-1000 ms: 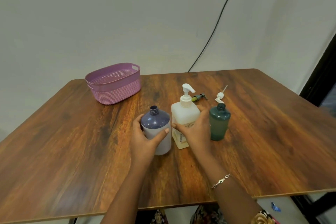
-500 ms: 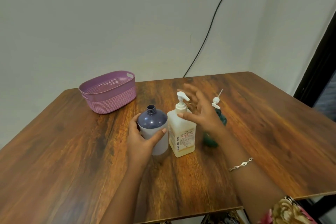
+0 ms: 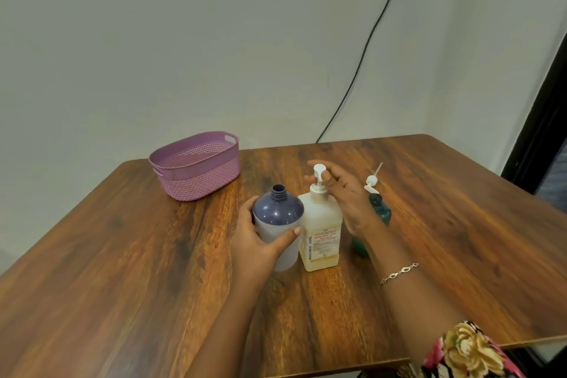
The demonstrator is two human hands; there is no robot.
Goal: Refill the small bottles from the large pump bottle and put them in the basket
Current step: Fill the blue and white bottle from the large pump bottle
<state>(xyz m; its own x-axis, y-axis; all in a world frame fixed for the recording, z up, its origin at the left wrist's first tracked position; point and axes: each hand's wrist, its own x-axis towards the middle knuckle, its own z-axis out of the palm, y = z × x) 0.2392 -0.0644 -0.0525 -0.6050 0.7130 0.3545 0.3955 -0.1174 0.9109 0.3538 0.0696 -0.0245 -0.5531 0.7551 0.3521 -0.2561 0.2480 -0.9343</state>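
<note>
A dark blue and white small bottle (image 3: 277, 215) stands uncapped on the wooden table (image 3: 122, 255), and my left hand (image 3: 257, 242) grips its side. Right beside it stands the large pale pump bottle (image 3: 320, 233) with a white pump head (image 3: 318, 169). My right hand (image 3: 346, 196) hovers at the pump head, fingers spread, thumb touching the nozzle. A teal small bottle (image 3: 379, 215) stands behind my right wrist, partly hidden. The purple basket (image 3: 196, 167) sits at the back left with nothing visible inside.
A loose white pump cap (image 3: 372, 182) with its tube lies behind the teal bottle. A black cable (image 3: 362, 55) runs down the wall to the table's back edge. A dark door frame (image 3: 540, 120) stands at the right.
My right hand let go of the large bottle's body and rose to the pump head. The left hand stayed on the blue bottle. The camera view shifted.
</note>
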